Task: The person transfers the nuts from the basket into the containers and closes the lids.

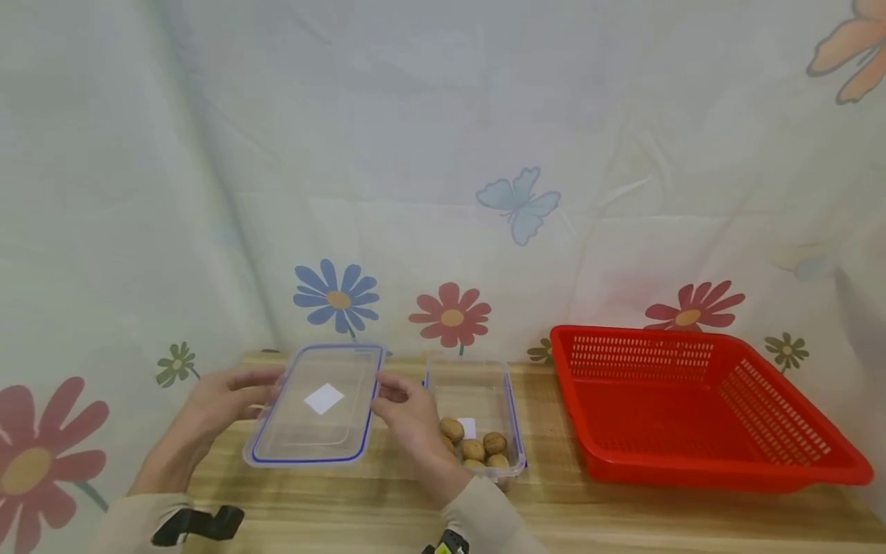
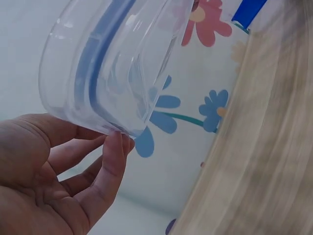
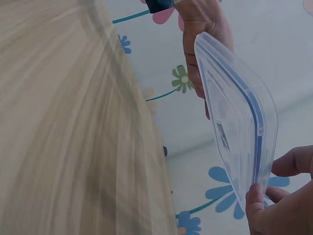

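Note:
A clear plastic container lid with a blue seal line and a white square label is held above the table by both hands. My left hand pinches its left edge; the left wrist view shows fingertips at the lid's rim. On the opposite edge, my right hand grips the lid between thumb and fingers, also seen in the right wrist view. Just right of that hand stands a clear container without a lid on it, several walnuts gathered at its near end, partly hidden by the hand.
A large red plastic basket with slotted walls stands at the right of the wooden table. Behind the table hangs a pale curtain printed with flowers and a butterfly.

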A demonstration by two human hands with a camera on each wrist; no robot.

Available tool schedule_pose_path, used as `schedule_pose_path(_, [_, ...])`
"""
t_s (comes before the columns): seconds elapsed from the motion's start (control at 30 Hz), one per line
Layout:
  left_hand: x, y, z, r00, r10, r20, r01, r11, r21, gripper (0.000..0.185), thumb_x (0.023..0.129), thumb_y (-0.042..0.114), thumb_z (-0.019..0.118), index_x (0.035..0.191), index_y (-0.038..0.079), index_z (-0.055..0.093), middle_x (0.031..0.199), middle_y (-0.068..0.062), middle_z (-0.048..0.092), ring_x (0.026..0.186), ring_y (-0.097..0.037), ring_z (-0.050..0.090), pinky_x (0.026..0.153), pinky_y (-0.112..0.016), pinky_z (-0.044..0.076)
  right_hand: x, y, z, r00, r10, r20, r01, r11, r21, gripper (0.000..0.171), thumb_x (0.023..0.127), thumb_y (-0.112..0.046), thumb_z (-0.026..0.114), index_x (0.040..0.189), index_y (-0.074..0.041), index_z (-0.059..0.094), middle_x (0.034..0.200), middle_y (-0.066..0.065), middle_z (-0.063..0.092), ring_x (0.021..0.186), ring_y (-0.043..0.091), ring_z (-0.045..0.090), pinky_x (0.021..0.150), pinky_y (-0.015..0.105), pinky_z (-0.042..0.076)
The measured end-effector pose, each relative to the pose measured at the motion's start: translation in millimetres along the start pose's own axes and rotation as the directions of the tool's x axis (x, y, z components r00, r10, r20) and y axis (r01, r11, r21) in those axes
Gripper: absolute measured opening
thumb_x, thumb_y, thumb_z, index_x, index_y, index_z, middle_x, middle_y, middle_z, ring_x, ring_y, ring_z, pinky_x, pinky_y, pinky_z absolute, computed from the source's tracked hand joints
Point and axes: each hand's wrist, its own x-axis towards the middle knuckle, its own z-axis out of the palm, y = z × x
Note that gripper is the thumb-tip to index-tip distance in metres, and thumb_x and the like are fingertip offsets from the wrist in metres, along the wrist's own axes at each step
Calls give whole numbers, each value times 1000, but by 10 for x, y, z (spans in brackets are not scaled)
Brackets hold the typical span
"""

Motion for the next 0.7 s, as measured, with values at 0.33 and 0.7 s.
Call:
schedule_pose_path(0.33, [-26, 304, 275, 999, 36, -16, -35, 999, 30, 50, 104, 22, 71, 146, -2, 62, 140, -24, 65, 108, -24, 72, 83, -29, 63, -29, -106, -372, 1000, 14, 24, -13, 999, -47, 38, 96, -6, 73, 134, -5, 72, 122, 7, 72, 116, 24, 65, 103, 43, 56])
schedule_pose_path(0.7, [28, 450, 638, 998, 48, -42, -53, 990, -128, 48, 100, 11, 72, 144, -5, 62, 135, -25, 67, 101, -20, 73, 81, -30, 63, -28, -159, -759, 1000, -11, 29, 14, 996, -92, 38, 98, -7, 71, 136, 0, 69, 124, 14, 72, 115, 27, 66, 105, 44, 56])
